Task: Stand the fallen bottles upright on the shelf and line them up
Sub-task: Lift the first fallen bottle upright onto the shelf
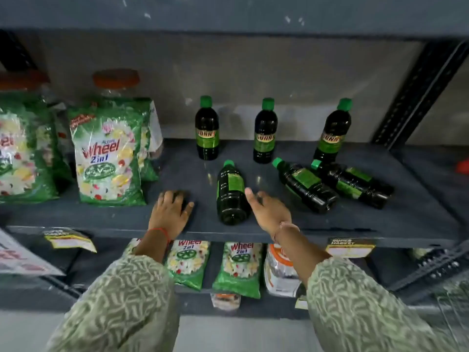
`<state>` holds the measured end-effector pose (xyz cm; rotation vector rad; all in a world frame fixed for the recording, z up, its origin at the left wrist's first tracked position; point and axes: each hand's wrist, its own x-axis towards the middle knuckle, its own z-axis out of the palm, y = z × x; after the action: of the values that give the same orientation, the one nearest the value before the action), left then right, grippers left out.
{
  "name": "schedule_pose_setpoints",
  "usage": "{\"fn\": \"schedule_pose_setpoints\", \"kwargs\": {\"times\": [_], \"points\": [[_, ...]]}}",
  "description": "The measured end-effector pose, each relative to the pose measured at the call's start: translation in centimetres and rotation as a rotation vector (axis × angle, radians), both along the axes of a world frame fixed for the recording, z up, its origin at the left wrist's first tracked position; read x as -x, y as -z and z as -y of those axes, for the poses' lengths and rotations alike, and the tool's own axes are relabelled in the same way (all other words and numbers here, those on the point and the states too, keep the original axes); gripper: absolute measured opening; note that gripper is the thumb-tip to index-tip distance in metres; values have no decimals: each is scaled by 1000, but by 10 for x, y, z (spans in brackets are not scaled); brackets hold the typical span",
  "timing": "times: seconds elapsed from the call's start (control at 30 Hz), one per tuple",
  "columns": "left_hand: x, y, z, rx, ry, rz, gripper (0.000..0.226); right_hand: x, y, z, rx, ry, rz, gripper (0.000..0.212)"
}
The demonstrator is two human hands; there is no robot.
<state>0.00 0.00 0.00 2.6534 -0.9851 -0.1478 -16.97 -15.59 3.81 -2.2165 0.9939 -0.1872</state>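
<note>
Three dark bottles with green caps stand upright at the back of the grey shelf (pixel 177 168): a left bottle (pixel 206 128), a middle bottle (pixel 265 132) and a right bottle (pixel 332 130). Three more lie on their sides in front: a near bottle (pixel 229 193) pointing away from me, and two fallen bottles (pixel 304 185) (pixel 352 184) side by side to the right. My right hand (pixel 269 212) hovers beside the near fallen bottle, fingers apart, holding nothing. My left hand (pixel 170 212) rests flat on the shelf's front edge, left of that bottle.
Green Wheel detergent bags (pixel 109 153) stand on the shelf's left part, with orange-lidded jars (pixel 115 78) behind. A perforated metal upright (pixel 416 95) borders the right side. More detergent bags (pixel 237 268) fill the lower shelf, and price tags (pixel 350 247) hang from the front edge.
</note>
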Motion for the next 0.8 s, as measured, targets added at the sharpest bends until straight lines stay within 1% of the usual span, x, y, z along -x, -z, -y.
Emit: {"fn": "schedule_pose_setpoints", "kwargs": {"times": [0.1, 0.13, 0.17, 0.23, 0.27, 0.33, 0.37, 0.4, 0.5, 0.57, 0.67, 0.73, 0.8], "points": [[-13, 8, -1, -82, 42, -37, 58, -30, -9, 1, -215, 78, -6, 91], [-13, 9, -1, -115, 47, -40, 59, -40, -15, 0, -302, 99, -1, 97], [-14, 12, 1, -126, 50, -26, 60, -50, -15, 0, -327, 99, -11, 99], [-13, 15, 3, -136, 52, -2, 61, -66, -10, 0, -322, 90, -29, 96], [-13, 14, 4, -139, 51, -3, 62, -72, -6, 2, -318, 104, -12, 89], [-12, 12, 8, -138, 65, -16, 61, -76, 0, 5, -338, 138, 77, 65], [-11, 12, 10, -128, 73, -28, 61, -77, 2, 6, -335, 157, 130, 57], [-9, 12, 13, -117, 82, -32, 60, -78, 5, 9, -302, 181, 192, 55], [-8, 13, 17, -92, 86, -16, 59, -76, 7, 12, -85, 243, 385, 66], [-8, 14, 18, -102, 99, 0, 58, -73, 10, 15, 17, 220, 463, 74], [-8, 13, 23, -113, 102, -14, 58, -66, 18, 22, 50, 167, 491, 92], [-8, 14, 26, -120, 89, -23, 59, -61, 25, 22, 46, 138, 502, 95], [-8, 14, 26, -122, 84, -19, 59, -60, 30, 20, 13, 132, 546, 93]]}}
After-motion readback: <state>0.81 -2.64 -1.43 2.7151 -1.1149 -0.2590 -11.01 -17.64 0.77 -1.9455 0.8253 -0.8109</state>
